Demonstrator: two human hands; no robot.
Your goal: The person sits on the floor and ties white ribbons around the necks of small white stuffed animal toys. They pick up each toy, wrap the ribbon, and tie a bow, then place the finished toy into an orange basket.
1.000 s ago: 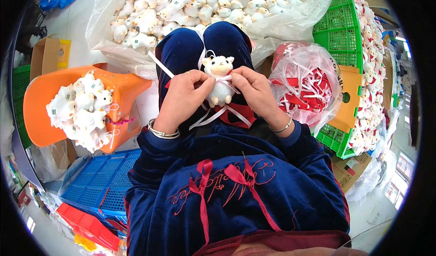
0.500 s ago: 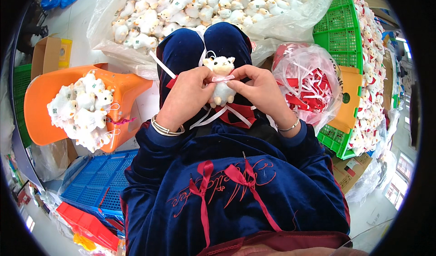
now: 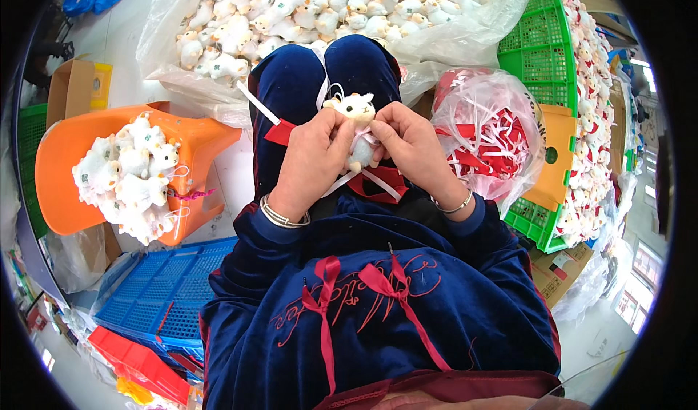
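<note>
Toy: a small white plush lamb (image 3: 356,123) was held upright between both hands, above the person's knees, its head showing over the fingertips.
Ribbon: a white ribbon (image 3: 363,181) sat at the lamb's neck, its loose ends trailing down over the lap; another strip ran up to the left across the thigh.
Left hand (image 3: 314,159): its grip was pinched on the lamb's left side, thumb and fingers pressed at the neck ribbon; a metal bangle ringed the wrist.
Right hand (image 3: 414,148): its grip was likewise pinched on the lamb's right side, fingertips meeting the ribbon; a thin bracelet ringed the wrist.
Lap: dark blue velvet trousers, a red cloth piece (image 3: 378,183) lying under the hands.
Left side: an orange plastic chair (image 3: 65,155) bore a heap of white lambs (image 3: 131,177); a blue crate (image 3: 156,294) lay below it.
Ahead: a clear bag of lambs (image 3: 305,10) lay beyond the knees.
Right side: a bag of red and white ribbons (image 3: 487,134) stood beside a green crate (image 3: 542,54).
</note>
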